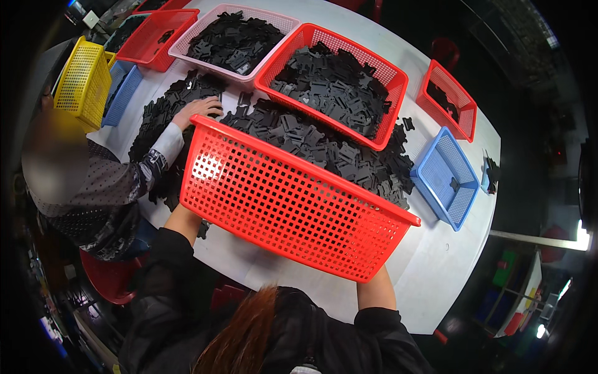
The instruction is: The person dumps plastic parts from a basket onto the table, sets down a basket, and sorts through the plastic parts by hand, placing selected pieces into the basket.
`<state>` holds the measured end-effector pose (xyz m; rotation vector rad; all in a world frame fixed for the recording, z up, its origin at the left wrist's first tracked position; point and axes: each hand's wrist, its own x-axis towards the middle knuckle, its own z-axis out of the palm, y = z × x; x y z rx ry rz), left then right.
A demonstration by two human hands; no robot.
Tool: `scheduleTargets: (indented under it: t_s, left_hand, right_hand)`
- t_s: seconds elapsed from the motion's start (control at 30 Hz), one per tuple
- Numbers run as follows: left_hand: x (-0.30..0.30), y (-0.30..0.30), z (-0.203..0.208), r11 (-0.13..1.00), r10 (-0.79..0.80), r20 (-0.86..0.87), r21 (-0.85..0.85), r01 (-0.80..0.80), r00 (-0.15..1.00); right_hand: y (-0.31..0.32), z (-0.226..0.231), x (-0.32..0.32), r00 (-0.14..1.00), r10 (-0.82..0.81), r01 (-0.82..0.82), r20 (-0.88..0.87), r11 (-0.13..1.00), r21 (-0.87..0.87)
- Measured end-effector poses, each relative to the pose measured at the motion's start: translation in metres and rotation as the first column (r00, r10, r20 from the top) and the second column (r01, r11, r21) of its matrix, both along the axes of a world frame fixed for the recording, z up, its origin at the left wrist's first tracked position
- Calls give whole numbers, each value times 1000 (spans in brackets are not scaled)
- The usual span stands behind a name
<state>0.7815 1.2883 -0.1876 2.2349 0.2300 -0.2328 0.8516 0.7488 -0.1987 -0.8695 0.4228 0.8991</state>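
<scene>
A large red plastic basket [293,199] with a perforated wall is tilted on its side over the table, its open side facing away from me. My left hand [184,220] holds it at the left end, with only the wrist and lower hand showing. At the lower right end, my right hand [377,289] grips it too. The basket hides the fingers of both hands. Just beyond its rim spreads a heap of black flat plastic parts [311,140]; whether parts are inside the basket I cannot see.
Beyond the heap, a red basket [398,78] and a pink basket [274,19] hold black parts. To the right are a blue basket [458,212] and a smaller red basket [467,118]. At left, a co-worker's hand [198,111] reaches into the heap, near a yellow basket [81,81].
</scene>
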Motion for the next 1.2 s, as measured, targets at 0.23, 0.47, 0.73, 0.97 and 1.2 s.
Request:
scheduleTargets:
  t_s: [0.23,0.47,0.73,0.97,1.2]
  left_hand:
    - [-76,-128,0,206,493,-355,-839,-503,795]
    - [-41,-152,16,155,448,-381,-858,-490,809]
    - [-63,-189,12,56,451,-434,-858,-510,780]
    - [-111,-225,-27,-207,588,-412,-908,-363,696]
    - [-97,-221,-6,-191,484,-600,-783,-592,637]
  right_hand:
    - [-17,6,8,979,-122,123,160,992,4]
    - [-40,15,11,961,-195,199,197,980,-1]
    - [-66,13,7,953,-234,242,191,970,-18]
    - [-67,12,8,955,-226,233,191,972,-14]
    - [-63,16,-12,979,-167,170,120,985,-13]
